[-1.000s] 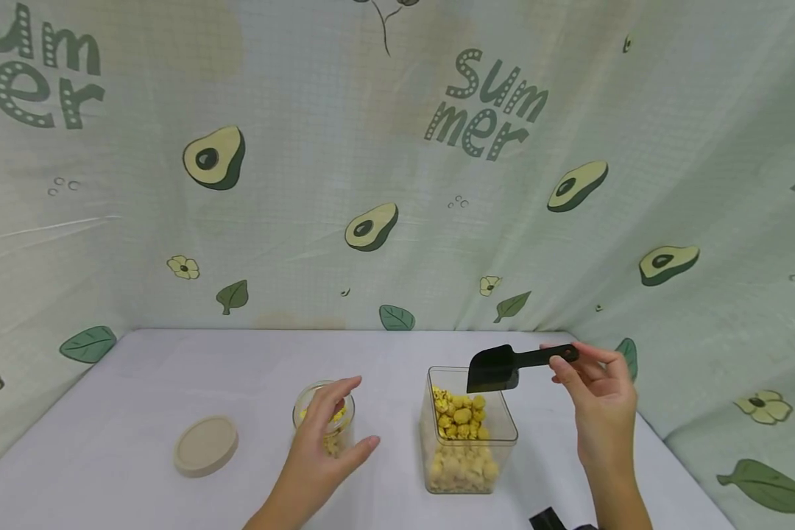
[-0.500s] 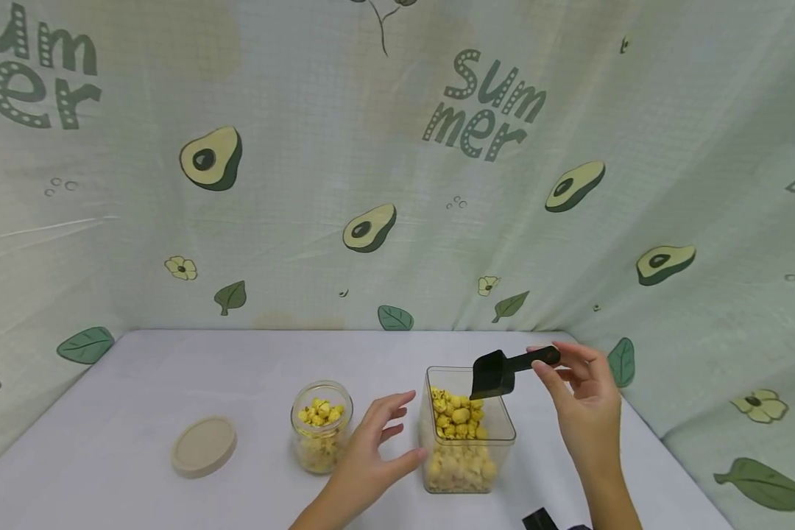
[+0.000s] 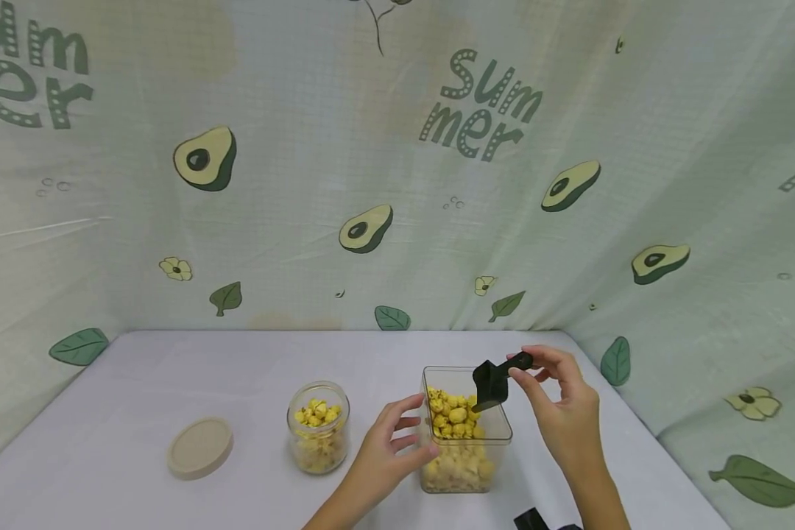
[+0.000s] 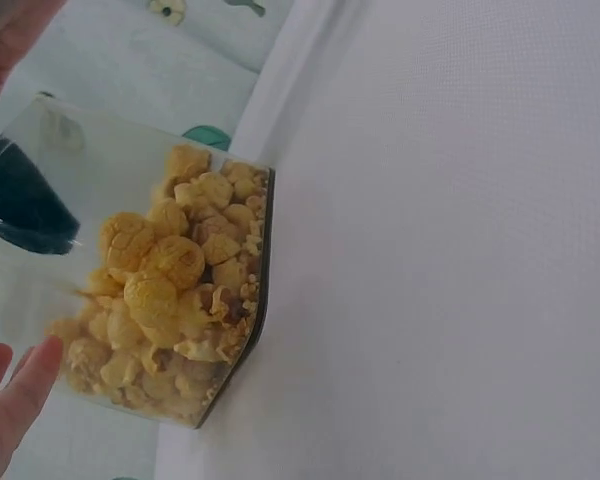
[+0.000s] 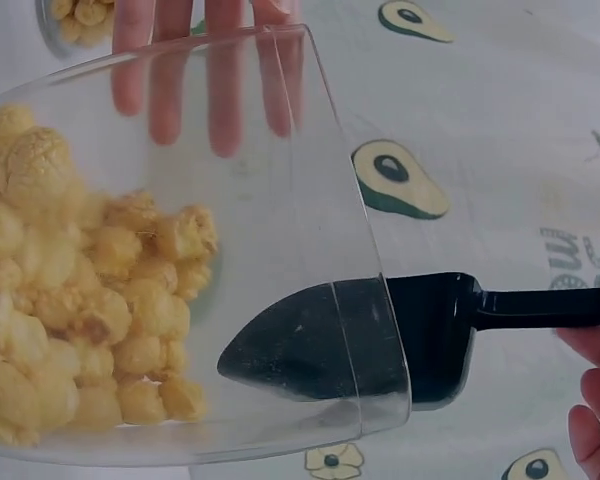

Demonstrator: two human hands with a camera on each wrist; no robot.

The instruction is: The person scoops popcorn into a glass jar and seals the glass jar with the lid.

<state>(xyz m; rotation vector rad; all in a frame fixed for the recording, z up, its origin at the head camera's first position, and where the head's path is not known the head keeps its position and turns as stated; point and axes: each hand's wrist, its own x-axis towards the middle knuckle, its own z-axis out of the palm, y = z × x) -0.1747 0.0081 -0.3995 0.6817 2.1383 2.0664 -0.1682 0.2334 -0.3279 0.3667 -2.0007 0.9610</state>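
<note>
The right hand (image 3: pixel 563 405) pinches a smooth black scoop (image 3: pixel 490 386), its blade partly inside a clear, squarish box (image 3: pixel 472 442) of bumpy yellow popcorn (image 3: pixel 453 417) on the tabletop (image 3: pixel 258 368). The left hand (image 3: pixel 383 449), fingers apart, is beside this box; touching, I cannot tell.

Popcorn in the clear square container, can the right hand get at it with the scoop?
Probably yes: the container is open on top, and the right hand holds the black scoop partly inside it, just above the popcorn.

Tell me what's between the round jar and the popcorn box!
The left hand is between the round jar and the popcorn box; the head view shows it.
</note>
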